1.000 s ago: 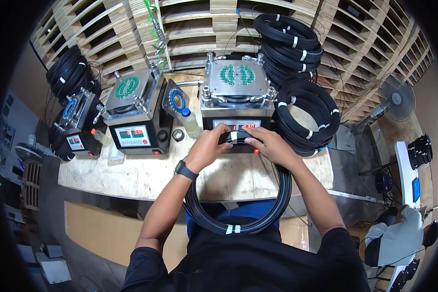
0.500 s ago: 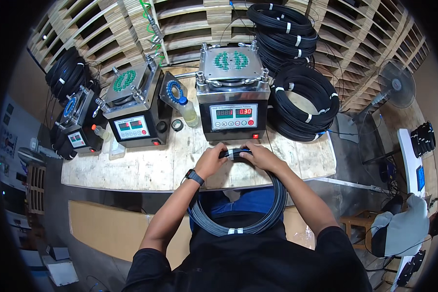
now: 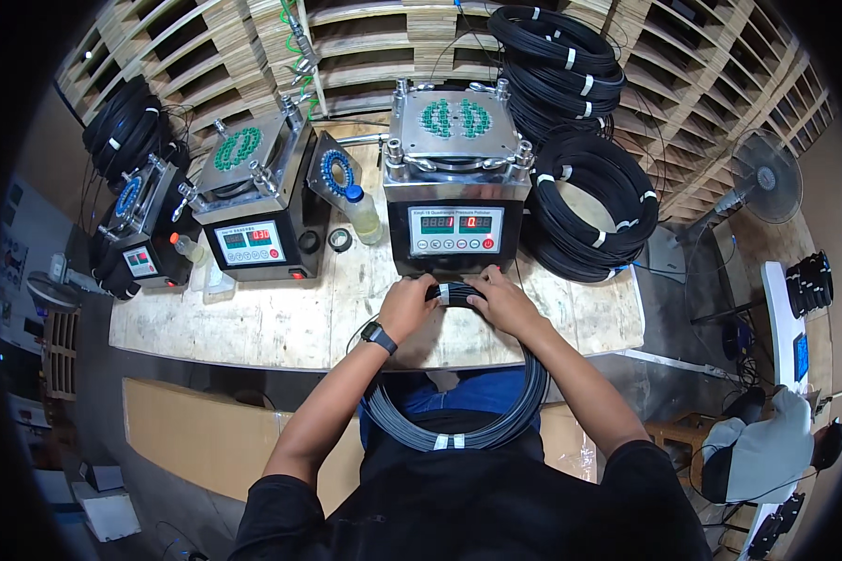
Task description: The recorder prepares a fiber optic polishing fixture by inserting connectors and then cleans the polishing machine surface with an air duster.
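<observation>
A coil of black cable (image 3: 524, 397) bound with white tape reaches from my lap up onto the wooden table's front edge. My left hand (image 3: 408, 307), a watch on its wrist, is closed around the left of the coil's far side, next to a tape band. Opposite it, my right hand (image 3: 507, 305) grips the coil with its thumb on the cable. Fingertips of that hand are close to the front base of the middle polishing machine (image 3: 456, 224), by its red switch; I cannot tell whether they touch. The machine carries a metal plate with green connectors (image 3: 455, 119).
Two more polishing machines (image 3: 243, 238) (image 3: 141, 260) stand left on the wooden table (image 3: 384, 341). Between machines are a blue-capped bottle (image 3: 363, 217) and black rings (image 3: 340, 240). Black cable coils (image 3: 594, 201) are stacked right. A seated person (image 3: 767, 449) is at far right, near a fan (image 3: 762, 178).
The view has shifted slightly. Both hands keep hold of the cable coil, and my right fingers sit higher, by the red switch. The digits on the middle machine's display have changed.
</observation>
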The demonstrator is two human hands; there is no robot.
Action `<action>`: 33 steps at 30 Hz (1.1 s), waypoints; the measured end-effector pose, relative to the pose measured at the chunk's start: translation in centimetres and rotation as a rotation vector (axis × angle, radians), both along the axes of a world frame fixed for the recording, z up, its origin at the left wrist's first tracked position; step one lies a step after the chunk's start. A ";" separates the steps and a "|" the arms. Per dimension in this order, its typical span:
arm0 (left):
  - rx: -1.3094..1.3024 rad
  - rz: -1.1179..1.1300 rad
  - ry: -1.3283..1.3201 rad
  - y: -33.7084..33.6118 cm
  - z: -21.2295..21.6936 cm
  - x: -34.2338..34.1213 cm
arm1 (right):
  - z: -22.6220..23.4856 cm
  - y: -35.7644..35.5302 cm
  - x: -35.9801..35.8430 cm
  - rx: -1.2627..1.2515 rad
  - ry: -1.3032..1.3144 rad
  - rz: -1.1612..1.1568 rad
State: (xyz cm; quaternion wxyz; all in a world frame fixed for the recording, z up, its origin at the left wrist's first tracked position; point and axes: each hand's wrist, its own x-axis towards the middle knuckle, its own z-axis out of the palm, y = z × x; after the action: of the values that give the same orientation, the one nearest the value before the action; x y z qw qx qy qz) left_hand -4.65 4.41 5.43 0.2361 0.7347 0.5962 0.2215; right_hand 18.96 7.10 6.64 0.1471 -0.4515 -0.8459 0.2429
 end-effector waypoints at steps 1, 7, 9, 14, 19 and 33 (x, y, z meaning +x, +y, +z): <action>-0.018 0.003 0.034 0.3 0.3 0.3 | -0.1 0.1 0.2 0.057 -0.010 -0.010; 0.087 -0.046 -0.036 1.1 -1.0 -0.9 | 0.8 0.8 -0.5 0.135 -0.006 -0.060; 0.094 -0.048 0.004 0.7 -0.5 -0.7 | 1.0 0.9 0.1 0.106 0.010 -0.041; 0.090 -0.020 0.112 -1.1 1.1 -0.8 | 1.1 0.8 1.2 0.032 0.025 -0.004; 0.093 0.057 -0.004 0.5 7.6 -2.0 | 5.6 2.5 3.0 -0.036 0.038 0.004; 0.352 0.297 -0.277 12.9 16.4 -2.8 | 16.3 20.4 -0.1 -0.294 0.605 -0.374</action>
State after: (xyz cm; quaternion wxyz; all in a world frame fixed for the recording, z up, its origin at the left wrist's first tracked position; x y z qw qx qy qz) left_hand -7.47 17.31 21.78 0.1491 0.6316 0.6118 0.4524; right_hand 18.85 27.53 22.98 0.3655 -0.5222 -0.6235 0.4528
